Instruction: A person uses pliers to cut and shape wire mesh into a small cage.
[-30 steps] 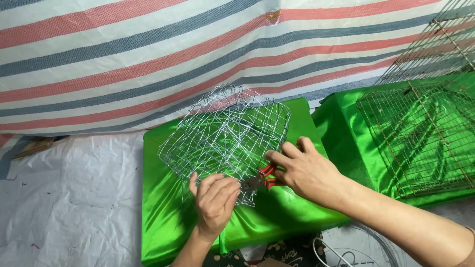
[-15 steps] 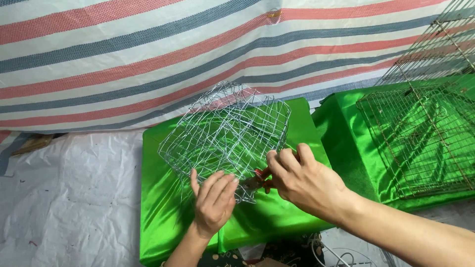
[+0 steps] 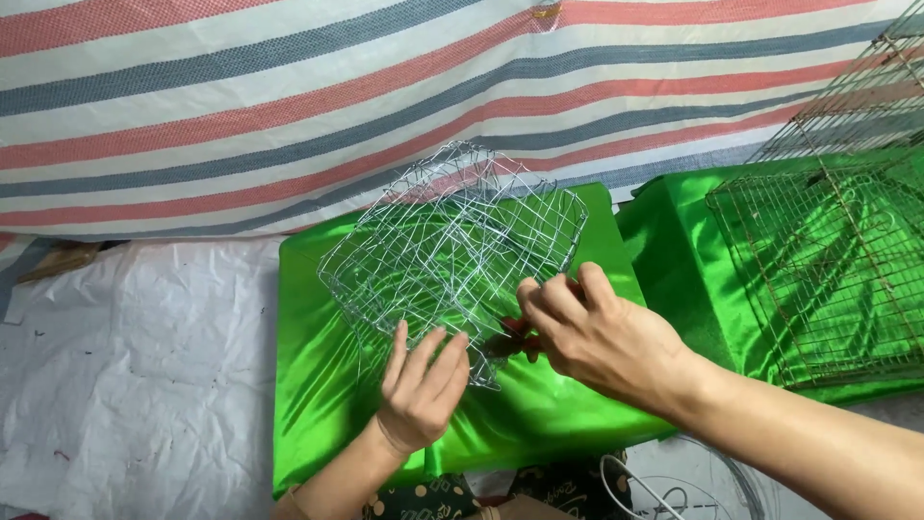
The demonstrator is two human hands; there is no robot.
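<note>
A silvery wire-mesh basket (image 3: 452,246), bent and tilted, rests on a block covered in shiny green cloth (image 3: 318,376). My left hand (image 3: 421,388) presses flat against the basket's near lower edge, fingers spread. My right hand (image 3: 602,337) is closed around a red-handled tool (image 3: 518,332), probably pliers, at the basket's near right corner. Most of the tool is hidden under my fingers.
A second green-covered block (image 3: 683,250) on the right carries rusty wire-mesh cages (image 3: 828,260). A red, white and grey striped tarp (image 3: 289,106) hangs behind. White plastic sheeting (image 3: 125,385) covers the floor at left. Loose wire loops (image 3: 664,491) lie near the bottom edge.
My right hand has slid left along the basket's near edge with the red tool. My left hand has stayed pressed on the mesh.
</note>
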